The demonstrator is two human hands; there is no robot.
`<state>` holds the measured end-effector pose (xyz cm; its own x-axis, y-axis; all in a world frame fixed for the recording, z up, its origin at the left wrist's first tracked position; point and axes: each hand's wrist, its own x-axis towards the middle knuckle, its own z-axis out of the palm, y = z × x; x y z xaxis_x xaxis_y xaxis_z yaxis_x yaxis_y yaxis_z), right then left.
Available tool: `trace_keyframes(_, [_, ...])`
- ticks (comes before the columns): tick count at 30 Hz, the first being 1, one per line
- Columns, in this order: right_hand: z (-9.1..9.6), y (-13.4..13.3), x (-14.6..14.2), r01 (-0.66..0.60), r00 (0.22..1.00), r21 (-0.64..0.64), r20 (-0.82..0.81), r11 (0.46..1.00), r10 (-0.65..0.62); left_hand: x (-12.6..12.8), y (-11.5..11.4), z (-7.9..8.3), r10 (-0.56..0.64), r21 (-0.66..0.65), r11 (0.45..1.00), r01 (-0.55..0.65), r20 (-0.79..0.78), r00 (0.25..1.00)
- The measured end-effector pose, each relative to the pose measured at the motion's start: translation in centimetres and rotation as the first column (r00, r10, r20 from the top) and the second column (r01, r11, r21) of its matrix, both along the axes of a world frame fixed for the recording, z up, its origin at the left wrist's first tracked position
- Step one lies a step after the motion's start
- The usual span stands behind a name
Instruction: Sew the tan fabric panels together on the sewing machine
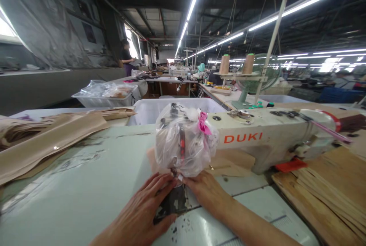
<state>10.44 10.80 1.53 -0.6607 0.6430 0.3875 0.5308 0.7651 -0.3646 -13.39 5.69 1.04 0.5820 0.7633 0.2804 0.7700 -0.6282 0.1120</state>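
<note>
A sewing machine [243,139] marked DUKI spans the table, its head wrapped in a clear plastic bag [185,150] tied with a pink band [204,123]. Just below the needle area, my left hand [150,202] lies flat, its fingers stretched forward and thumb apart. My right hand [204,188] rests on the other side, fingers pointing to the needle and partly hidden by the bag. One of its fingertips carries a white wrap. Under and behind the head lies a tan fabric piece [231,163]; whether the fingertips touch it is hidden.
Long tan pieces [57,139] are stacked at the left. More tan pieces [334,196] lie on a wooden board at the right. Behind the machine stand a white bin [143,110], thread cones [225,65] and a green fan [243,95]. A person [126,59] stands far back.
</note>
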Motion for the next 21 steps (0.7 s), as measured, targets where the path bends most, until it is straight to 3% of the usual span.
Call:
trace_keyframes(8, [-0.6, 0.4, 0.6, -0.049, 0.991, -0.124, -0.131, 0.991, 0.033, -0.1, -0.2, 0.1, -0.021, -0.011, 1.000, 0.021, 0.022, 1.000])
trace_keyframes(14, [-0.8, 0.5, 0.2, -0.014, 0.999, 0.004, 0.029, 1.000, 0.014, 0.1, 0.0, 0.5, -0.032, -0.077, 0.996, 0.038, 0.070, 0.997])
trace_keyframes(19, [-1.7, 0.3, 1.1, -0.024, 1.000, 0.055, -0.003, 0.998, 0.024, 1.0, -0.7, 2.7, -0.063, -0.111, 0.991, 0.081, 0.156, 0.986])
trace_keyframes(21, [-1.8, 0.2, 1.2, -0.014, 0.997, 0.122, -0.079, 0.992, 0.023, 1.4, -1.3, 3.5, -0.049, -0.101, 0.993, 0.059, 0.104, 0.993])
